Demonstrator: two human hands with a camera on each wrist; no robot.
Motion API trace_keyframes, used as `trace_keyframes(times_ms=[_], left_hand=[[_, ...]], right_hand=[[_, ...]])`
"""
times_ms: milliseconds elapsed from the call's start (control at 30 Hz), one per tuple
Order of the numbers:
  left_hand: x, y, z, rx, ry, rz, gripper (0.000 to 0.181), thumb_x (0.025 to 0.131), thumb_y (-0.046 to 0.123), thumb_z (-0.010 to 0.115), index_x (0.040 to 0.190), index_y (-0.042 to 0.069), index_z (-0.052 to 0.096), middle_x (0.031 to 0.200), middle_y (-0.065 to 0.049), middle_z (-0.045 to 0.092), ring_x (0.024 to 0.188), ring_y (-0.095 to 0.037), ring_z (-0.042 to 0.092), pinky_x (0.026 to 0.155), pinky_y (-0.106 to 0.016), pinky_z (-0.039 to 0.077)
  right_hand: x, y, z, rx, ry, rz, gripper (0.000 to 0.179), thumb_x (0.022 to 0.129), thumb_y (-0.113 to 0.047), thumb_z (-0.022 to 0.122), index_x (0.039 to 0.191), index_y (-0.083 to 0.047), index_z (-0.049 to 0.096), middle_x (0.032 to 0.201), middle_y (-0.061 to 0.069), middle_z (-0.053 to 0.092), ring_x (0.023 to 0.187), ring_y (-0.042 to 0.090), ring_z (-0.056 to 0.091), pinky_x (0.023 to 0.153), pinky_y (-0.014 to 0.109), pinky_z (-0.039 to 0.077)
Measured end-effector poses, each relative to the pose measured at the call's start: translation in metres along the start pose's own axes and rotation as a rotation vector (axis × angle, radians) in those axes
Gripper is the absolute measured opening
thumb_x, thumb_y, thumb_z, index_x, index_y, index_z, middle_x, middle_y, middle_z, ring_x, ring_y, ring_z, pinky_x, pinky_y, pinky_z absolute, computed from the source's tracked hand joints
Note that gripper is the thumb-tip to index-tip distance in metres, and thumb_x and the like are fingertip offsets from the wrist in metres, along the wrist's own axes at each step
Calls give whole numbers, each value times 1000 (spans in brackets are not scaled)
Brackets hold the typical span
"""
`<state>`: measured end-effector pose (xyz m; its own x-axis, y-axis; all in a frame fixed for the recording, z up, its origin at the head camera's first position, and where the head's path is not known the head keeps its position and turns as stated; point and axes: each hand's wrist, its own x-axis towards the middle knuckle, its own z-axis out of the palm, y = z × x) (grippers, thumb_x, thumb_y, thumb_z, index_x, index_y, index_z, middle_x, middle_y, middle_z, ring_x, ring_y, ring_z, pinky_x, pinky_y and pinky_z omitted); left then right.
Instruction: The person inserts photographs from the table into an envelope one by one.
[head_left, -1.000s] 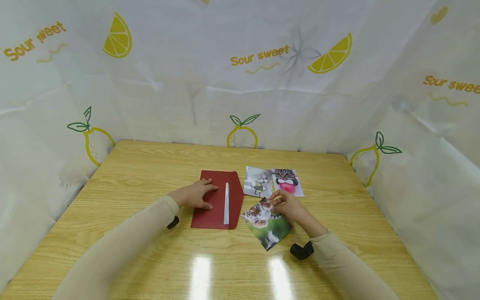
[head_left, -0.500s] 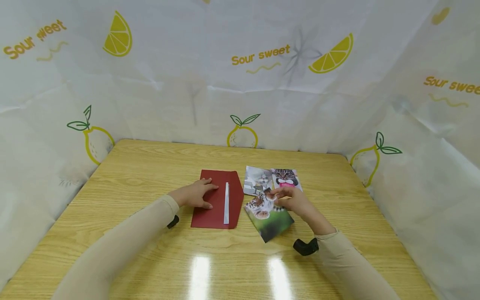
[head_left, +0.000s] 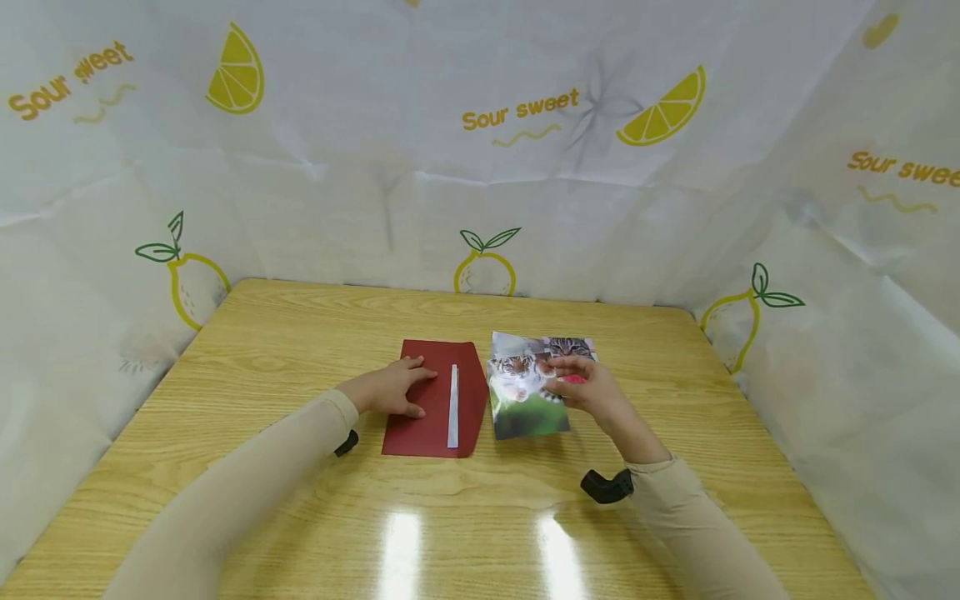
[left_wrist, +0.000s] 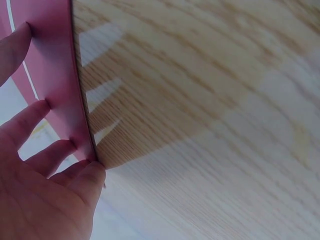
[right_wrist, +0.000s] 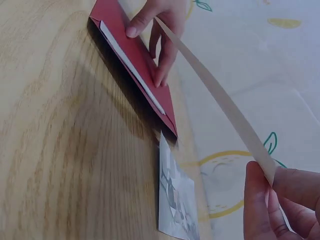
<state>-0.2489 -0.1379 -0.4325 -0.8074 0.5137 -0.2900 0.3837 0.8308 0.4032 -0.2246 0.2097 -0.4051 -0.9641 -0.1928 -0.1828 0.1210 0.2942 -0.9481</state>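
Observation:
A red envelope (head_left: pixel 420 435) with a white strip (head_left: pixel 453 408) lies on the wooden table, its pointed flap to the right. My left hand (head_left: pixel 390 389) rests on it with fingers spread; the left wrist view shows the fingertips touching the red paper (left_wrist: pixel 55 55). My right hand (head_left: pixel 592 396) pinches a tiger cub photo card (head_left: pixel 528 417) between thumb and fingers. In the right wrist view this card (right_wrist: pixel 220 97) appears nearly edge-on, raised off the table. Partly hidden behind it are a pale grey picture card (head_left: pixel 513 343) and a cat picture card (head_left: pixel 573 347).
The wooden table (head_left: pixel 315 325) reaches back to a white curtain (head_left: pixel 337 167) printed with lemons. Black curved pieces (head_left: pixel 607 487) sit by both wrists. Two bright light reflections show on the near tabletop.
My right hand has lifted the tiger card and moved it away from me, turning it from a slanted position to nearly straight. It now overlaps the two cards behind. The left hand stays put.

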Motion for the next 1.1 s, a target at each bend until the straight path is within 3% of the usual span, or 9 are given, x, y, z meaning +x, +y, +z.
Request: trace_keyframes(times_ms=[133, 633, 1100], left_hand=[[1, -1, 0, 4, -2, 2, 70, 89, 32, 70, 149, 14, 40, 160, -19, 19, 147, -40, 14, 115, -54, 27], [3, -1, 2, -8, 7, -9, 71, 88, 33, 71, 148, 14, 40, 160, -18, 19, 147, -39, 15, 113, -53, 30], [3, -2, 4, 4, 15, -3, 69, 88, 32, 71, 148, 14, 41, 160, -18, 19, 148, -39, 14, 115, -53, 26]], right_hand=[[1, 0, 7, 64, 36, -38, 49, 87, -2, 69, 130, 7, 49, 113, 10, 54, 82, 7, 61, 72, 22, 57], [13, 12, 36, 91, 122, -69, 43, 85, 3, 70, 124, 6, 51, 106, 11, 50, 74, 7, 61, 69, 25, 58], [22, 13, 53, 114, 193, -28, 38, 84, 9, 68, 119, 7, 53, 105, 14, 51, 70, 6, 63, 64, 23, 57]])
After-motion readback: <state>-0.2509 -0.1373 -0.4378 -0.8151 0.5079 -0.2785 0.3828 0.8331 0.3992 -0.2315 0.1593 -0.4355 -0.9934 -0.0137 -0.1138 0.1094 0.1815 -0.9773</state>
